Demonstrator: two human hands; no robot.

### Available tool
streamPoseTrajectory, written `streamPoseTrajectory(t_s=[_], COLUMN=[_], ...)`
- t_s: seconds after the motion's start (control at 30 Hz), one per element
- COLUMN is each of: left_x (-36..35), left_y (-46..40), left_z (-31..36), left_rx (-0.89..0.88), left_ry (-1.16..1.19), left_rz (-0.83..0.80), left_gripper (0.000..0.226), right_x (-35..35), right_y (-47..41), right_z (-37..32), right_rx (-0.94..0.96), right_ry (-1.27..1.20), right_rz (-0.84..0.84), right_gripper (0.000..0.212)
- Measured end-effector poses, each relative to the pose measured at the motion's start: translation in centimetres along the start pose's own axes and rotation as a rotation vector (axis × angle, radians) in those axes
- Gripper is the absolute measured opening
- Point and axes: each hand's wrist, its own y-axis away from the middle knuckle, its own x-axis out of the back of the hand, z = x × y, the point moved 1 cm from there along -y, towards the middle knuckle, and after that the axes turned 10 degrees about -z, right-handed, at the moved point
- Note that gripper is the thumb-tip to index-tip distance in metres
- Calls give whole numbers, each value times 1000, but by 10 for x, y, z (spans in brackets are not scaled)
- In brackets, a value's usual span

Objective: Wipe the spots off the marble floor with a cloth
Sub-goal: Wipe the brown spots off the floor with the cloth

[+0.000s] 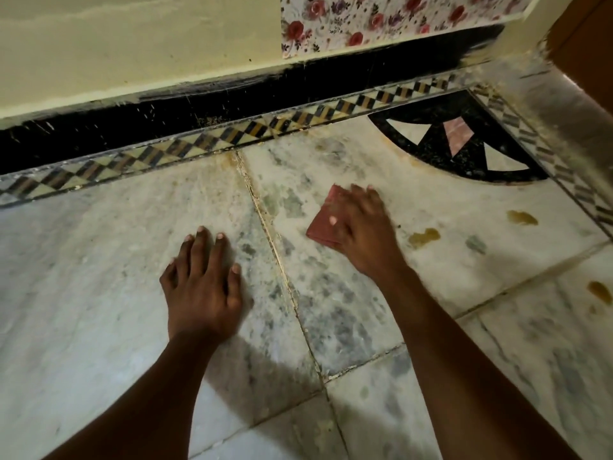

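1. The right hand (360, 227) lies flat on a folded reddish cloth (323, 224), fingers spread and pressing it onto the marble floor (99, 260); no finger curls round it, so the hand presses rather than grasps.
2. The cloth sits on the pale slab just right of the dark floor joint (275, 247), with its left edge and far corner showing from under the hand.
3. The left hand (202, 283) rests palm down on the slab left of that joint, fingers straight and slightly apart, holding nothing.
4. Right of the cloth, a yellow-brown spot (424, 237) lies near the right hand, apart from it.
5. A second spot (522, 217) lies further right of the cloth, toward the patterned edge.
6. A third spot (600, 292) lies well right of the cloth and nearer the camera, at the frame's edge.
7. Beyond the cloth runs a checkered inlay border (232, 136), and behind it a black skirting (132, 122) under a cream wall (132, 44).
8. Beyond and right of the cloth is a black quarter-circle inlay (464, 161) with pale and pink triangles.
9. A floral-patterned panel (381, 18) hangs on the wall above the skirting.
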Motion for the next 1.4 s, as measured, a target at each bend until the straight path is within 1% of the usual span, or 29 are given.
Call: streamPoseTrajectory(t_s=[0.03, 0.13, 0.2, 0.3, 0.37, 0.43, 0.5, 0.57, 0.6, 0.63, 0.67, 0.73, 0.83, 0.87, 0.93, 1.0, 1.07, 1.1, 1.13, 1.2, 1.27, 1.3, 1.33, 1.4], left_x=[1, 2, 1, 3, 4, 5, 3, 2, 0, -1, -2, -1, 9, 12, 14, 14, 4, -5, -13, -22, -25, -25, -21, -23], left_y=[-1, -1, -3, -2, -1, -1, 0, -1, -2, -3, -4, -2, 2, 2, 1, -1, -1, -2, -4, -7, -12, -12, -14, -13], left_z=[1, 2, 3, 4, 5, 5, 2, 0, -1, 0, 0, 0, 9, 11, 16, 34, 67, 84, 98, 116, 118, 114, 113, 112], left_rx=[2, 2, 6, 6, 4, 2, 6, -5, -9, -12, -12, -10, -33, -44, -88, -118, -143, -153, -152, -145, -111, -98, -93, -88], left_ry=[-1, 5, -2, 10, 6, 10, 7, 7, -2, -8, -14, -16, -68, -89, -116, -61, 22, 40, 51, 59, 50, 52, 59, 68], left_rz=[-1, -18, -20, -32, -33, -42, -32, -32, -20, -16, -13, -11, -23, -41, -41, -17, 28, 32, 14, -22, -2, 3, 1, 20], left_gripper=[66, 67, 67, 68, 68, 68, 67, 67, 67, 67, 67, 69, 71, 71, 69, 70, 71, 72, 74, 77, 78, 77, 77, 74], right_x=[-9, -23, -22, -19, -18, -16, -11, -7, -8, -7, -10, -16, -20, -19, -12, -2, 7, 8, 10, 12, 12, 12, 15, 17], right_y=[-2, -8, -15, -1, 29, 55, 53, 21, 0, -16, -21, -10, 64, 85, 99, 77, 42, 30, 23, 33, 63, 80, 90, 92], right_z=[-4, -18, -22, -31, -32, -16, 3, 9, 6, 0, -9, -27, -24, -16, 8, 31, 41, 40, 36, 37, 48, 55, 61, 74], right_rx=[-11, -87, -142, -97, -44, -62, -189, -386, -449, -462, -423, -252, -106, -105, -199, -342, -451, -461, -421, -255, -69, -46, -86, -272], right_ry=[64, 158, 176, 159, 150, 154, 179, 132, 96, 71, 63, 90, 127, 125, 144, 130, 59, 39, 53, 131, 192, 186, 166, 127], right_rz=[-56, -22, -72, -156, -161, -167, -157, -84, -64, -76, -95, -118, -105, -121, -167, -140, -138, -172, -228, -305, -235, -203, -185, -171], right_gripper=[65, 73, 76, 75, 72, 71, 75, 78, 78, 76, 74, 73, 75, 76, 78, 77, 79, 79, 78, 74, 74, 76, 77, 76])
